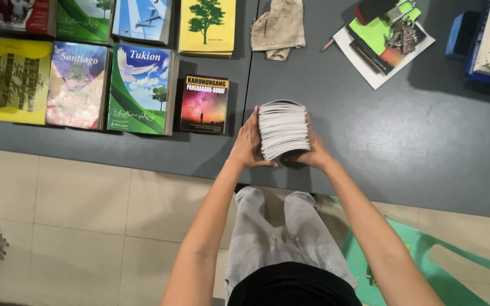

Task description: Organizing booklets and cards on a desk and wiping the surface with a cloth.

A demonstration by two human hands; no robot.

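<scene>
Grey tabletop [370, 124] over tiled floor: left hand [247, 144] and right hand [313, 152] clamp a paperback stack [283, 129] between palms; it looks heavy, slippery-edged, best squeezed at both sides.

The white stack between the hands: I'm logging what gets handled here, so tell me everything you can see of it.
The stack of booklets is a thick bundle of thin white-edged booklets or sheets, apparently paper, seen edge-on so that no cover shows. It stands on edge on the dark grey table near its front edge. The left hand presses one side and the right hand the other, squaring it. The layers fan slightly. Nothing else touches it.
</scene>
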